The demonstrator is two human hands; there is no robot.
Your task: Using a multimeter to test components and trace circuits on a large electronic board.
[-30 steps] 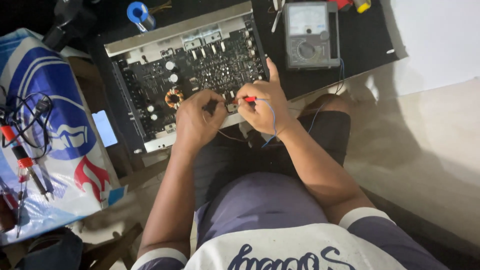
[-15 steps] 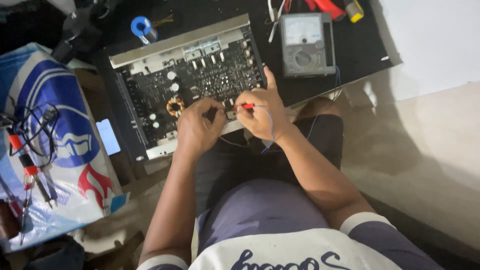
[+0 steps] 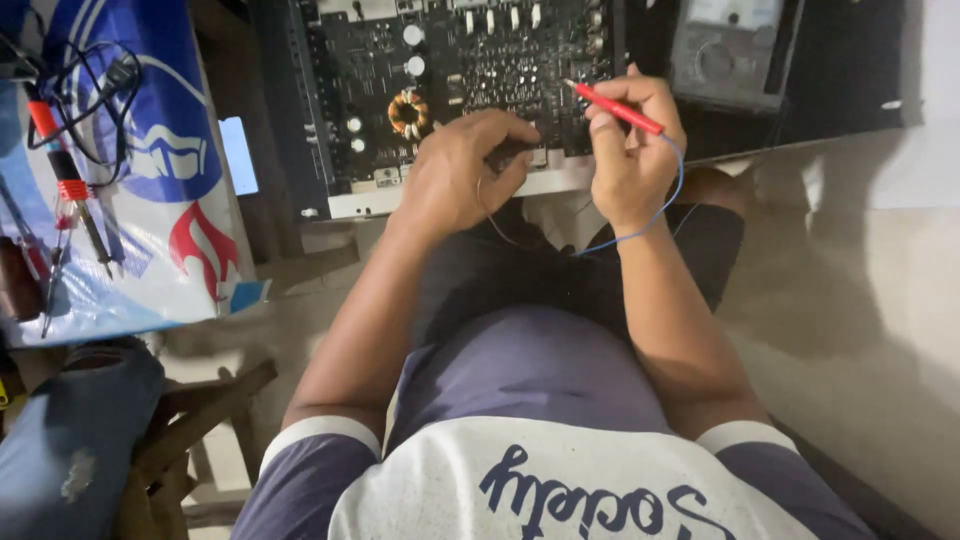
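The right hand pinches a slim red test probe between thumb and fingers, pen-fashion, its tip slanting up and left onto the dark circuit board that lies in an open pale metal chassis just beyond the person's knees. A thin blue lead loops from the probe's rear end around the back of that hand and down toward the lap. The left hand rests curled on the board's near edge, its fingers closed over something small and dark; it may be a second probe, judging by the thin dark wire that trails beneath the wrist, but the fingers hide it. The red probe looks light, stiff and smooth, best held on its plastic barrel well back from the metal tip, and the lead is limp enough to tug it off its mark. The board seems rigid yet fragile, crowded with small upright parts and a copper-wound ring coil to the left of the hands, so it is likely better handled by the chassis rim than by its face. An analogue meter sits near the board's right end, and a blue-and-white printed bag lies at left with red and black tools on it.
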